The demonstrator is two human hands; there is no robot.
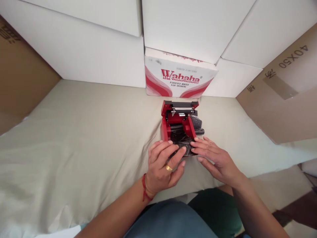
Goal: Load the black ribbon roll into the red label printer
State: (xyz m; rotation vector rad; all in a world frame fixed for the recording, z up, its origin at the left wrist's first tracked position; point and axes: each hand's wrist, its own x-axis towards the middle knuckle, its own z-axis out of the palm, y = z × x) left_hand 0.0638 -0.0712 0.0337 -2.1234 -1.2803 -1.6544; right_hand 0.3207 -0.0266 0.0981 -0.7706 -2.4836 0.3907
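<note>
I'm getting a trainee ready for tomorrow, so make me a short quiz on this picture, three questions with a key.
1. Multiple choice: where are the fingertips of the left hand and right hand?
A. Behind the machine
B. At the near end of the red machine
C. On a cardboard carton

2. True or false: the machine's lid is shut.

3. Fill in the blank: the printed box beyond the machine reads "____ purified water for drinking".

Key: 1. B. 2. False; it stands raised. 3. Wahaha.
</note>
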